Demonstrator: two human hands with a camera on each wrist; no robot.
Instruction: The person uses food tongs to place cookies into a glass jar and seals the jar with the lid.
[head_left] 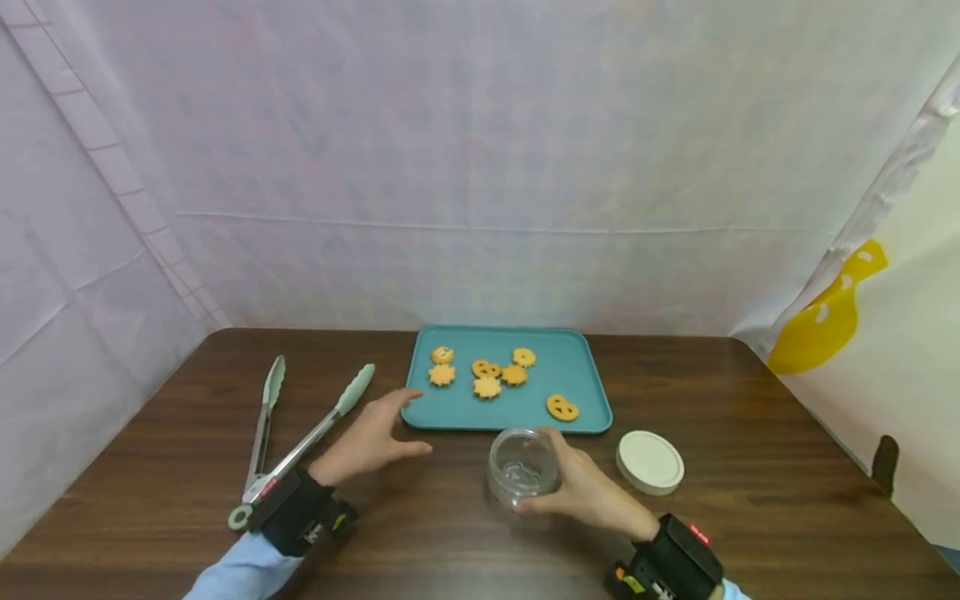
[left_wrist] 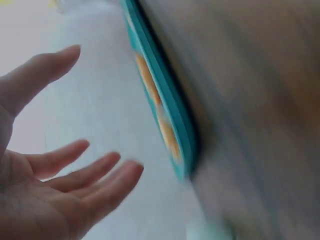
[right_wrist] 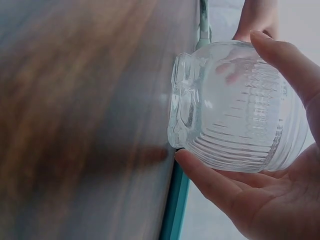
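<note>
My right hand (head_left: 588,487) grips the side of a clear glass jar (head_left: 517,475), thumb and fingers round it. The jar is uncapped and looks empty; ridged glass and its thick base (right_wrist: 185,102) show in the right wrist view, where I cannot tell if the base touches the table. My left hand (head_left: 371,440) is held with fingers spread and nothing in it, between the tongs and the tray's near left corner. In the left wrist view the palm (left_wrist: 40,205) and separated fingers show. A white round lid (head_left: 650,462) lies right of the jar.
A teal tray (head_left: 457,415) behind the jar bears several scalloped cookies (head_left: 487,387) and pretzel-shaped ones (head_left: 562,407). Spread metal tongs (head_left: 315,433) with pale tips lie at the left. White cloth (head_left: 480,167) hangs behind the brown table (head_left: 420,542).
</note>
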